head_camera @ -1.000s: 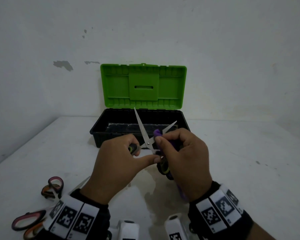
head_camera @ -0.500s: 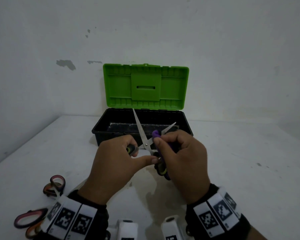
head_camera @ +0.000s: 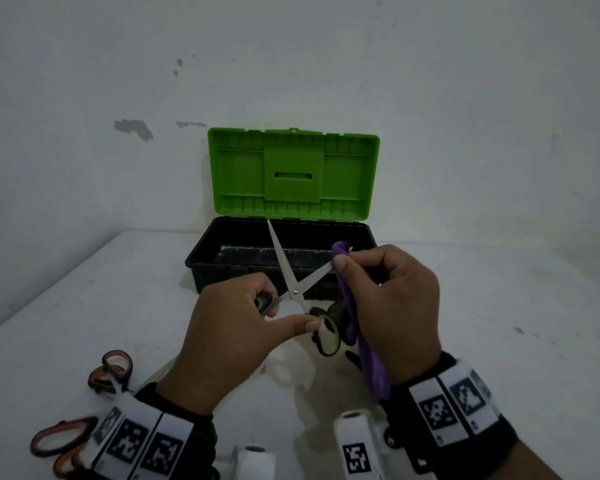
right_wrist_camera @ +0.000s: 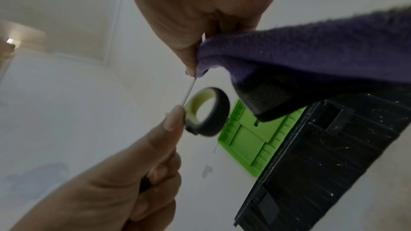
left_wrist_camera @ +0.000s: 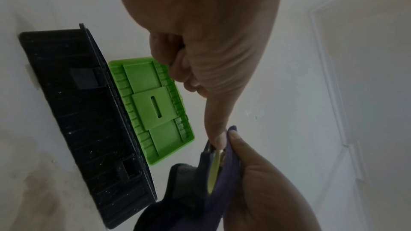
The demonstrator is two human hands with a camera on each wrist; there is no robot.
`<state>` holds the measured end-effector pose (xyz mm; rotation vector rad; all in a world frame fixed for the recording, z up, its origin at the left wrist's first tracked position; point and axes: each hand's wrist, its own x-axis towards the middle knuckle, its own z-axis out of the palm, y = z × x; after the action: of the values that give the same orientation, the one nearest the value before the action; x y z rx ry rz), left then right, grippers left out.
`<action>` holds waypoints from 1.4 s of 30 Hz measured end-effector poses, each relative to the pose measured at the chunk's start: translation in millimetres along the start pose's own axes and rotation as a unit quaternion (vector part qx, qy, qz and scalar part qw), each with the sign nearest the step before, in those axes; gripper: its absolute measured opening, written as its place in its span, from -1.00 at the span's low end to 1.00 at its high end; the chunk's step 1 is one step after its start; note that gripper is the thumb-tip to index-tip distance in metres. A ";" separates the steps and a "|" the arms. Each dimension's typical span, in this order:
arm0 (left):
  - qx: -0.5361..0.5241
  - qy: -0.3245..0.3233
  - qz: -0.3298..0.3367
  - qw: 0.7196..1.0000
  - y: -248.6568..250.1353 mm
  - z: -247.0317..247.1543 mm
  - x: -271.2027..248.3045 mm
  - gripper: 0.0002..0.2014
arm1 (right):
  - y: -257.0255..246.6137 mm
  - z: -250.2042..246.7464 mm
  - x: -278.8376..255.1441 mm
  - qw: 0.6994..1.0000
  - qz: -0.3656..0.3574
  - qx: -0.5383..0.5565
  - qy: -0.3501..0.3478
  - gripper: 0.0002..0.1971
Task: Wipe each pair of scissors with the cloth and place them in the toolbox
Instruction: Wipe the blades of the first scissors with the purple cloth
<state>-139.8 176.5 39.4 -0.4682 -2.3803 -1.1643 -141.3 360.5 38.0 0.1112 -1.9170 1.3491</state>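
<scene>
your left hand [head_camera: 229, 327] grips the handle of the open scissors [head_camera: 293, 282], held up in front of the toolbox [head_camera: 205, 261]. your right hand [head_camera: 392, 306] pinches the purple cloth [head_camera: 350, 306] around one blade tip.

Both hands bare, no gloves or rings. Left hand [head_camera: 229, 327] and right hand [head_camera: 395, 306] each have a black wrist strap [head_camera: 465, 455] w/ white rectangular tags [head_camera: 444, 410] printed w/ black square-pattern codes; approx 3 tags show per wrist, side by side. Near edge, btwn the wrists: two white boxy camera units [head_camera: 355, 445], the right one w/ a black code on its face and a dark round top.
</scene>
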 end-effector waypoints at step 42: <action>0.184 0.092 0.102 0.973 5.0 14.4 0.6 -0.55 | -8.1 8.4 -5.0 0.997 -0.049 -0.053 -0.034 -0.90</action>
<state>-141.4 191.0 35.2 -0.4437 -2.2553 -0.6263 -138.5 348.3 39.9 0.1995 -2.0086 1.1909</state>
